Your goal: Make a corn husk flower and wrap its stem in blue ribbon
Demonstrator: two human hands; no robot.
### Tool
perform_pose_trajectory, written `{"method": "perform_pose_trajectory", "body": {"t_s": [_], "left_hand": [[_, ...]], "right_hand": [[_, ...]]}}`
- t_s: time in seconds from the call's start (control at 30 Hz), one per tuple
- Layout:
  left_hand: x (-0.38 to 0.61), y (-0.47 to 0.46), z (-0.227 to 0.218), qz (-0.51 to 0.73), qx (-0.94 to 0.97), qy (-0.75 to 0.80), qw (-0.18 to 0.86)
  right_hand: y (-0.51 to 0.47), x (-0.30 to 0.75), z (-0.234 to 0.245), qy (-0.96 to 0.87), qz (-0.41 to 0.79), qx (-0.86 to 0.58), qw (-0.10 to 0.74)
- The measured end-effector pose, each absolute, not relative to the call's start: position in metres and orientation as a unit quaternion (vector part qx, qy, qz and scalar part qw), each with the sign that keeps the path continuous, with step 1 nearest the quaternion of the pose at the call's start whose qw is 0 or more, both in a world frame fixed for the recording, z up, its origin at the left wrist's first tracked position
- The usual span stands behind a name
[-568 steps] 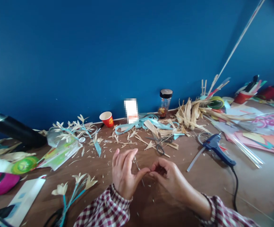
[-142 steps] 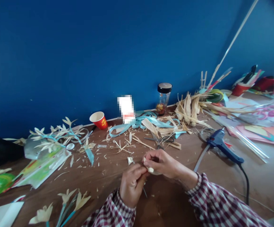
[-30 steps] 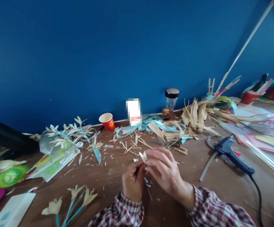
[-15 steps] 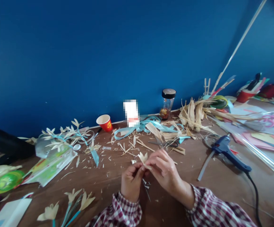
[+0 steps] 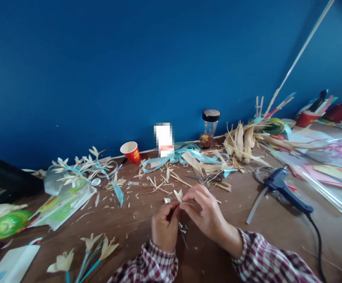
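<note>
Cream flower (image 5: pixel 178 195) tight in left hand (image 5: pixel 165 227) and right hand (image 5: pixel 208 216), unreadable print (image 5: pixel 136 154) on red cup (image 5: pixel 131 158)

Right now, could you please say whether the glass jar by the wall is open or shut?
Shut: the glass jar has its black lid on top.

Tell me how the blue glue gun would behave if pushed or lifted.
The blue glue gun would likely feel rigid, given its hard, plastic look. The attached black cord would probably trail behind and tug. Lying on its side, it seems unlikely to roll.
</note>
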State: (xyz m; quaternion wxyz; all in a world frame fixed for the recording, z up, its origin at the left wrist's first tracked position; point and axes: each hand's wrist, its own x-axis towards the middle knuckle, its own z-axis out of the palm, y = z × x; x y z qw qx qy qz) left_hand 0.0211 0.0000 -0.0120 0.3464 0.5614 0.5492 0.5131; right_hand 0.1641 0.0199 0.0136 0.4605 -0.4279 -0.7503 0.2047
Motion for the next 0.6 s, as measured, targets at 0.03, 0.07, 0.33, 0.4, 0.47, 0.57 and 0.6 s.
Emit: {"method": "perform_pose_trajectory", "body": {"t_s": [0.03,0.07,0.33,0.4,0.47,0.57,0.6], "left_hand": [[0.0208,-0.0003,-0.0131,0.508,0.569,0.549,0.343],[0.0205,-0.0005,-0.014,0.505,0.575,0.549,0.336],[0.0204,-0.002,-0.0111,0.486,0.645,0.546,0.222],[0.0205,-0.0026,-0.0103,0.481,0.657,0.539,0.215],[0.0206,-0.0035,-0.0101,0.48,0.667,0.531,0.206],[0.0209,-0.0048,-0.0102,0.478,0.681,0.521,0.192],[0.0211,-0.005,-0.0101,0.478,0.684,0.517,0.192]], "right_hand": [[0.0202,0.1645,0.014,-0.753,0.206,-0.429,0.454],[0.0204,0.1647,0.0145,-0.756,0.206,-0.43,0.448],[0.0202,0.1641,0.0168,-0.76,0.188,-0.452,0.428],[0.0198,0.164,0.017,-0.761,0.198,-0.45,0.424],[0.0195,0.1641,0.0178,-0.761,0.21,-0.446,0.421],[0.0192,0.1645,0.0202,-0.765,0.222,-0.438,0.417],[0.019,0.1647,0.021,-0.766,0.224,-0.436,0.416]]}}
